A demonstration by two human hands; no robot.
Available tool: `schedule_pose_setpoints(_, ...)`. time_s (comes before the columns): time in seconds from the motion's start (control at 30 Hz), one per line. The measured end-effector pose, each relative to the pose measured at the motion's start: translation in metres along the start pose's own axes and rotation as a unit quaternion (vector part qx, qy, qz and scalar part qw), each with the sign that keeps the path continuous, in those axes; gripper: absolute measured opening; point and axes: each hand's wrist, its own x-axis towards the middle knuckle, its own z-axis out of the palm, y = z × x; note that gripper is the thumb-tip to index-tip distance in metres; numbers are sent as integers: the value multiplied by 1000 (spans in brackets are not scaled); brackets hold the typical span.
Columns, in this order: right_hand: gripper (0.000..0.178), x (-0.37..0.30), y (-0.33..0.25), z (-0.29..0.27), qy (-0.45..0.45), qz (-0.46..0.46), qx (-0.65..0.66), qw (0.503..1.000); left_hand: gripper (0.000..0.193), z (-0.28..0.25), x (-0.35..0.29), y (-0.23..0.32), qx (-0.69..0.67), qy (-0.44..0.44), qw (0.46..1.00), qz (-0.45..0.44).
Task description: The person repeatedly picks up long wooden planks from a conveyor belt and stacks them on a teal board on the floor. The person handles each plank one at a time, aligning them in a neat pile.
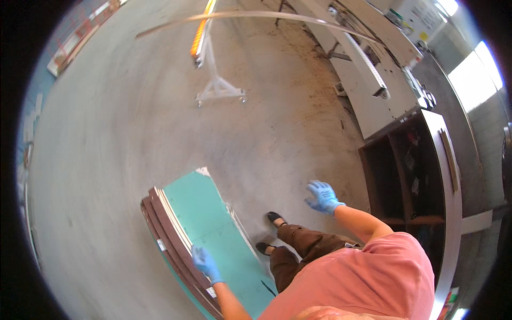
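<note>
My left hand, in a blue glove, is at the long edge of a stack of panels. Its fingers look stretched out and hold nothing visible; I cannot tell whether they touch the stack. A green board lies flat on top, with dark brown panels and pale edges showing along its left side. Out to the right, my right hand hangs in the air above the floor, also gloved in blue. Its fingers are apart and nothing is in them.
A dark cabinet with open compartments stands close on my right. Beyond it is a long pale machine. Ahead, a long thin strip crosses over a yellow rail on a white wheeled stand. Sawdust covers the floor beside the machine.
</note>
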Motion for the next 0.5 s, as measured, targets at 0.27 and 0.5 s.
schedule_pose_setpoints(0.27, 52, -32, 185, -112, 103, 143, 82, 981, 50, 240, -84, 165, 59, -283, 947, 141)
schedule_pose_setpoints(0.5, 54, -13, 342, -159, 151, 114, 122, 974, 57, 409, -138, 264, 192, -353, 886, 233)
